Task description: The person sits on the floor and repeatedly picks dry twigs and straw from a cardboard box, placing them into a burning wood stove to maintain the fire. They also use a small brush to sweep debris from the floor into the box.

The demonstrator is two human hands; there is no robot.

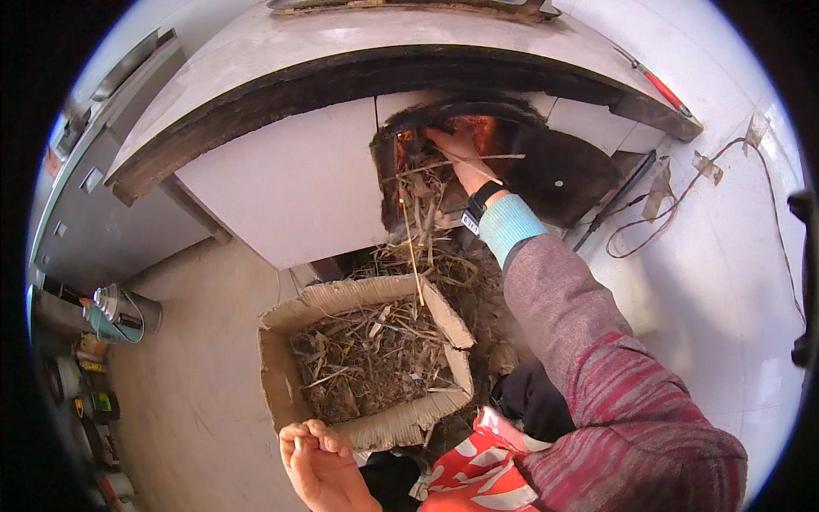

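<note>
My right hand (457, 150) reaches into the mouth of a built-in wood stove, at the top of a bundle of dry twigs (422, 185); whether its fingers grip any is hidden. Flames (477, 128) glow orange behind and beside it. From the stove mouth the twigs hang down towards a torn cardboard box (441, 313), which holds more twigs and dry plant bits (371, 365). Near the box's lower left corner is my left hand (320, 464), palm up with fingers curled, and nothing is seen in it.
The blackened stove door (556, 173) stands swung out to the right. Red-handled tongs (665, 89) lie on the countertop's right end (595, 57). Taped wires (684, 192) run along the white wall. A metal vacuum flask (131, 307) stands on the floor at left, near grey cabinets (121, 211).
</note>
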